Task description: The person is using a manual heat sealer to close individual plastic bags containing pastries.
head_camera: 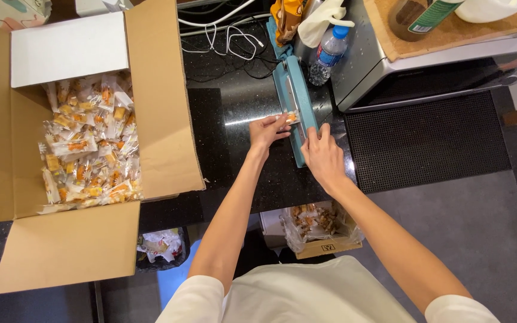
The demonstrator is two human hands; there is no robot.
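near the middle of the frame both bare hands work at a teal heat sealer (297, 101) that lies lengthwise on the black counter (222, 119). the left hand (265, 130) pinches a small clear packet (291, 117) with something orange inside, its fingertips closed on the packet's edge and holding it against the sealer's bar. the right hand (324, 157) lies flat on the near end of the sealer's arm, fingers together and pressing down, gripping nothing.

at the left of the frame stands an open cardboard box (163, 107), flaps spread, heaped with similar clear packets of orange pieces (91, 149). a plastic water bottle (328, 54) with a blue cap stands at the sealer's far end, in the upper middle. to the right sits a silver appliance (366, 72), with a black mat (426, 140) below it. low in the middle, beneath the counter edge, a small lined box (321, 230) holds brownish pieces.
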